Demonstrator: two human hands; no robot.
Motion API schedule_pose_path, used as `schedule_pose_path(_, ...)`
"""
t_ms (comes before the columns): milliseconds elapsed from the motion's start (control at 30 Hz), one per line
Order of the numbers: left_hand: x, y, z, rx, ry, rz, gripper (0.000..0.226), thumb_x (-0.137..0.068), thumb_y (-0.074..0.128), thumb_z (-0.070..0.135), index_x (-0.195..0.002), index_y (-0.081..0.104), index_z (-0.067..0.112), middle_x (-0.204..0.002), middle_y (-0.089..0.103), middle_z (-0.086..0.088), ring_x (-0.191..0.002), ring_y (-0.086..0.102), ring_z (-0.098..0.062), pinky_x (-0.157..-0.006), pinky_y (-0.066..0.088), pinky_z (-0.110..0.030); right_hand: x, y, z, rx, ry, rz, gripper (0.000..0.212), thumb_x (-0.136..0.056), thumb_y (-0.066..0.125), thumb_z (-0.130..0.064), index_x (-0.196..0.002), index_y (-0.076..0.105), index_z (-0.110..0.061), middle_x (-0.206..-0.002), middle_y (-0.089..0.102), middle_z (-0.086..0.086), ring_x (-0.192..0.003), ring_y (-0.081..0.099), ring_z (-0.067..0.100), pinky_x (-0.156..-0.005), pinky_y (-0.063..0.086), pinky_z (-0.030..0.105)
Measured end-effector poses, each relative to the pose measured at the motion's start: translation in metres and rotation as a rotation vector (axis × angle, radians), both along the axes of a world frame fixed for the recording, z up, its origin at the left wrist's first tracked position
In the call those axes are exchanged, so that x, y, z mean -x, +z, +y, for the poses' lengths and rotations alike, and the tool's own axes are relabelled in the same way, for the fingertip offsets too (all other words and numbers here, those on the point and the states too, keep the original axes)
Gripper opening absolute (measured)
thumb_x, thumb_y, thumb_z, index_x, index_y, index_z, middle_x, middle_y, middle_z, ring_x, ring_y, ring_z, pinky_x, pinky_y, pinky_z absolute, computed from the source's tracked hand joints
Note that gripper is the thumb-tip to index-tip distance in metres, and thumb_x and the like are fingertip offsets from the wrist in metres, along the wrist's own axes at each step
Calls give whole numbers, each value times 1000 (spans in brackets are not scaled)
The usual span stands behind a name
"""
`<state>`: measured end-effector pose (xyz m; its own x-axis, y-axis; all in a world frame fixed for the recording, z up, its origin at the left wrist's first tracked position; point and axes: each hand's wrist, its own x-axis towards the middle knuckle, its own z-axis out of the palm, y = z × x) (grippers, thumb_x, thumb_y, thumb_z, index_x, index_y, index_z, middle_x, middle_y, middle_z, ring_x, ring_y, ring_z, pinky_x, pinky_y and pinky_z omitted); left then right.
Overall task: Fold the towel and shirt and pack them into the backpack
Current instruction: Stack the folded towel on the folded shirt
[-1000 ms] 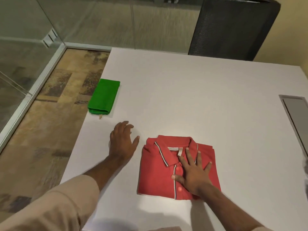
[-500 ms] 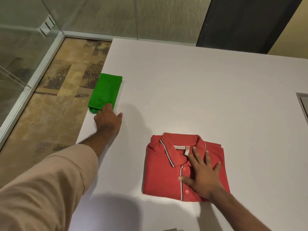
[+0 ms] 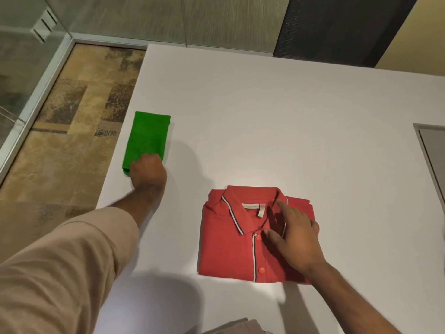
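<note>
A folded green towel (image 3: 147, 136) lies at the left edge of the white table (image 3: 277, 121), partly over the edge. My left hand (image 3: 148, 172) covers the towel's near end with its fingers curled onto the cloth. A folded red polo shirt (image 3: 231, 247) with a striped collar lies near the front of the table. My right hand (image 3: 295, 237) rests on the shirt's right half, fingers slightly bent and touching the cloth. No backpack is in view.
A dark mesh chair back (image 3: 342, 27) stands behind the table's far edge. A grey inset panel (image 3: 433, 153) sits at the table's right edge. Patterned carpet (image 3: 72, 116) and a glass wall lie to the left.
My left hand has reached from beside the shirt out to the towel and now closes on its near end. My right hand stayed on the shirt, its fingers less spread.
</note>
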<state>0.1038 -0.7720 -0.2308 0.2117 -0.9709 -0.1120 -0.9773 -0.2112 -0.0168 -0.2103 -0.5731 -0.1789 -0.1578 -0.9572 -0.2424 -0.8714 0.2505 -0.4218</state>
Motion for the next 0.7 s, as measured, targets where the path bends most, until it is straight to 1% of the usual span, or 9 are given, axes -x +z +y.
schedule_pose_path(100,14,5,22,24,7,217,18,-80,65,12,-95,69,3,-96,68,-19,-90,66,-40,-77,52,-40,-8,3,2,28,-49,-60,65,-83,70,-43,-141,42,-32,-117,58,-12,-118,51,20,-104,32,44)
schedule_pose_path(167,19,11,37,75,12,322,20,-77,68,18,-94,72,8,-92,70,-17,-86,65,-39,-78,49,-38,-12,6,4,33,-66,-104,62,-83,70,-42,-139,44,-32,-116,57,-14,-117,51,18,-104,34,46)
schedule_pose_path(267,22,27,58,232,-28,384,17,-70,67,25,-79,72,11,-70,69,-13,-65,60,-35,-66,46,-36,-15,13,8,66,-90,-130,60,-82,71,-40,-136,47,-31,-113,51,-21,-118,50,18,-102,33,45)
schedule_pose_path(333,25,47,75,318,-30,508,24,-70,60,31,-79,73,13,-65,68,-6,-60,59,-29,-58,50,-35,-18,23,12,97,-116,-125,60,-81,70,-41,-136,49,-31,-112,46,-25,-120,49,19,-101,29,41)
schedule_pose_path(400,31,73,91,337,9,673,22,-74,61,29,-84,74,15,-69,69,-1,-64,61,-23,-58,50,-34,-20,30,17,109,-137,-145,61,-80,69,-44,-136,49,-30,-114,45,-24,-122,47,18,-101,26,39)
schedule_pose_path(467,41,103,105,277,69,831,18,-76,66,24,-92,73,19,-76,70,4,-70,63,-19,-66,52,-31,-21,35,22,105,-174,-208,65,-76,68,-50,-135,50,-31,-118,49,-22,-122,48,15,-105,29,40)
schedule_pose_path(533,49,126,117,177,94,998,19,-70,64,30,-86,72,25,-73,70,9,-70,65,-14,-66,52,-28,-22,38,27,102,-232,-359,67,-72,71,-53,-133,52,-31,-123,55,-17,-120,52,11,-104,39,39)
schedule_pose_path(633,61,151,130,5,66,1233,22,-63,57,29,-77,74,24,-68,71,10,-67,67,-12,-63,54,-29,-25,45,33,55,-342,-730,51,-77,82,-23,-122,58,-31,-117,63,-13,-111,58,1,-93,45,25)
schedule_pose_path(700,71,165,138,-111,10,1354,23,-65,56,24,-76,75,20,-67,70,9,-62,63,-8,-59,49,-25,-23,49,37,5,-394,-944,48,-77,81,-13,-119,61,-26,-111,68,-7,-110,62,9,-88,48,22)
